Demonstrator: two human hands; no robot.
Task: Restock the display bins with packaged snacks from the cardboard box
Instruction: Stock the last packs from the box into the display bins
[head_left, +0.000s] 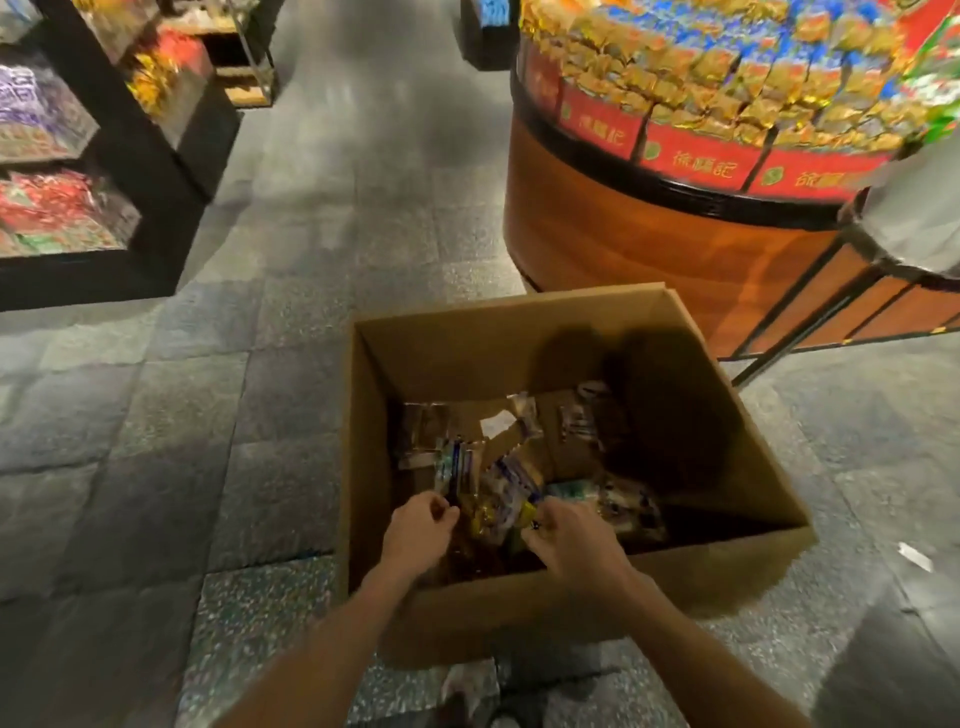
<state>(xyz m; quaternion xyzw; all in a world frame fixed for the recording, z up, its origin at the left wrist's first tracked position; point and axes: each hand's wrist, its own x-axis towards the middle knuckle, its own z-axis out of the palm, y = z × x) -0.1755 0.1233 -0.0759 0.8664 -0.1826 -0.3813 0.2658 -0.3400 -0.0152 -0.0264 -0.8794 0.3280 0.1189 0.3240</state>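
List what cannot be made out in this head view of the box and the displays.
Head view:
- Print on the clear plastic snack packets in the brown cardboard box: blurred, too small.
- Near box floor: hidden by left grip, right grip and the front wall.
- Round wooden display bin: cut off by top and right edges, motion-blurred.
- Black shelf bins: cut off by the left edge.

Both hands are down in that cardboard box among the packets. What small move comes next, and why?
Most likely, lift both hands straight up out of the cardboard box. The left hand and right hand each seem to pinch some of the snack packets bunched near the box's near wall. The round display bin, presumably where they go, stands just beyond the box.
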